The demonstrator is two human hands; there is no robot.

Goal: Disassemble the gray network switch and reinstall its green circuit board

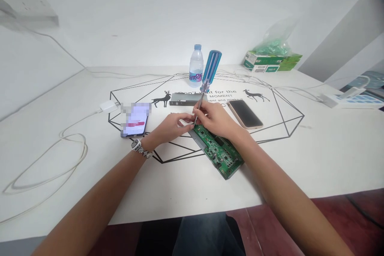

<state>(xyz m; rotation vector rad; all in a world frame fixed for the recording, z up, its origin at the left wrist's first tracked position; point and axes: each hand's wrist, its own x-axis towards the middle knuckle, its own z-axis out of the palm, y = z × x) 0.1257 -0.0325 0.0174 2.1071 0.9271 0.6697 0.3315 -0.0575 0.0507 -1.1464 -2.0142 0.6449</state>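
A green circuit board (220, 148) on a grey metal plate lies slanted on the white table. My right hand (217, 118) is closed around the metal shaft of a screwdriver (212, 66), whose clear blue handle points up and leans slightly right. The tip goes down to the board's far left corner, where fingers partly hide it. My left hand (172, 128), with a watch (141, 148) on its wrist, has thumb and fingers closed at that same corner, beside the tip. Whether a screw is there, I cannot tell.
Behind the hands are a flat grey metal box (184, 99) and a water bottle (196, 68). A lit phone (136, 120) lies left, a dark phone (246, 114) right. Cables (72, 140), green boxes (270, 62) and a power strip (354, 99) are farther out.
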